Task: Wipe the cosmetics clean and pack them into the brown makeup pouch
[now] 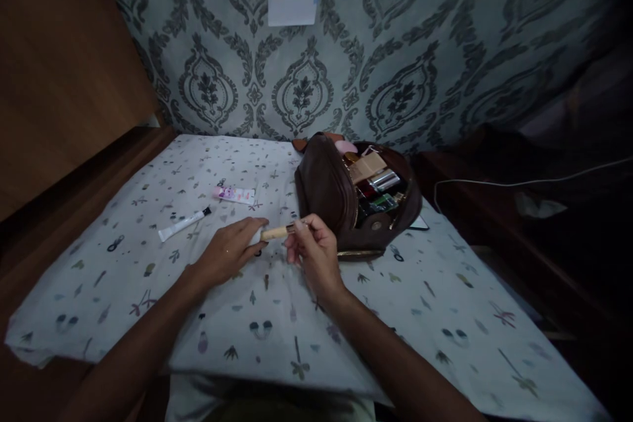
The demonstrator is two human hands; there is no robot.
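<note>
Over the middle of the cloth, both hands are on a slim beige cosmetic tube (pixel 273 233) held nearly level. My left hand (pixel 236 247) is closed around its whitish left end, which the fingers partly hide. With thumb and fingertips, my right hand (pixel 316 247) pinches the shiny metallic right end. Just right of that hand stands an open brown makeup bag (pixel 324 188), packed with cosmetics, among them a tan box (pixel 368 168) and silver tubes (pixel 384 179). To the left lie a white tube with a black cap (pixel 184 224) and a pink-and-white tube (pixel 235 194).
A white patterned cloth (pixel 277 316) covers the table. Behind it hangs a patterned curtain or wall covering (pixel 301 92) with a white card (pixel 293 3) on it. Brown wooden furniture (pixel 69 79) is at left. A white cable (pixel 519 182) runs at right.
</note>
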